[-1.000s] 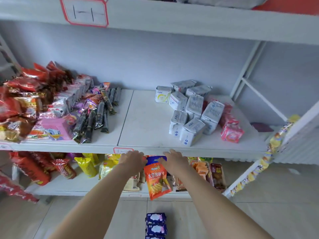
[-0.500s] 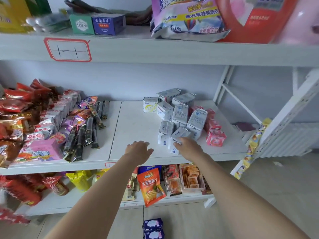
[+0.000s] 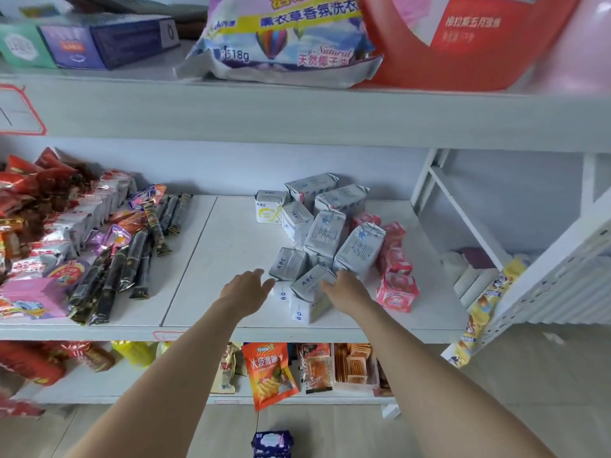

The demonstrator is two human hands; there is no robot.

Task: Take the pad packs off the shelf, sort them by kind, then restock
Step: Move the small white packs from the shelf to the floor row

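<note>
Middle shelf (image 3: 231, 246), centre of frame: loose heap of pad packs, unsorted, still to be taken down.

Item 1. Grey-white ABC pad packs (image 3: 325, 233), about ten, soft-wrapped rectangular blocks with blue print, tumbled at mixed angles, some leaning on others. One at the back of the heap carries a yellow-green panel (image 3: 268, 211), probably a different kind.

Item 2. Pink-red pad packs (image 3: 395, 285), smaller, glossy, in a row along the right side of the heap, touching the grey ones.

Item 3. Dark purple pad pack (image 3: 272, 444), bottom centre of frame, lying on the floor; judged to be the start of a sorting pile.

Left hand (image 3: 246, 287): fingers straight and spread, holding nothing, just beside the front-left grey pack (image 3: 287, 264). Likely placed to flank the heap.

Right hand (image 3: 344, 287): fingers laid over the nearest grey pack (image 3: 310, 282); whether the grip has closed round it cannot be told. The front packs are the nearest to reach, which would explain starting there.

Adjacent stock: snack packets (image 3: 66, 233), left of frame; detergent bag (image 3: 281, 38), shelf above.
</note>
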